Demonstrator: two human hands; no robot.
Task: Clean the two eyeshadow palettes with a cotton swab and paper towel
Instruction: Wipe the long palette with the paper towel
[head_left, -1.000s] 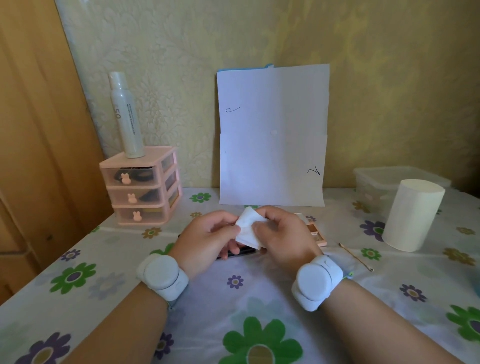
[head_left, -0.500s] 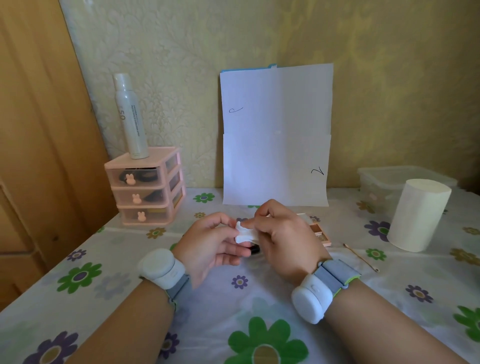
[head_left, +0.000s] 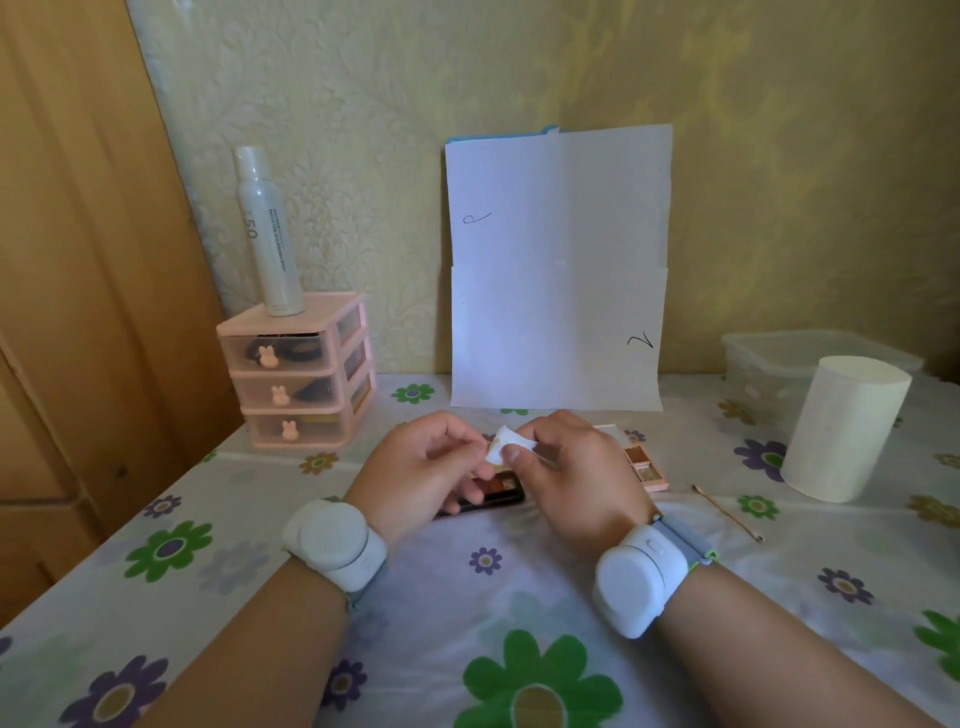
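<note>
A small folded piece of paper towel (head_left: 506, 444) with a brownish smudge is pinched between my left hand (head_left: 423, 465) and my right hand (head_left: 576, 473), a little above the table. Under my hands lies a black eyeshadow palette (head_left: 493, 493), open, with brown pans showing. A pink eyeshadow palette (head_left: 647, 465) lies open just right of my right hand, partly hidden by it. A cotton swab (head_left: 727, 512) rests on the flowered tablecloth further right.
A roll of paper towel (head_left: 841, 428) stands at the right, with a clear plastic box (head_left: 779, 358) behind it. A pink mini drawer unit (head_left: 298, 374) carrying a spray bottle (head_left: 267, 231) sits at the back left. White paper sheets (head_left: 556, 270) lean against the wall.
The paper piece has been folded smaller between my fingers, and both hands have drawn slightly apart, uncovering more of the black palette.
</note>
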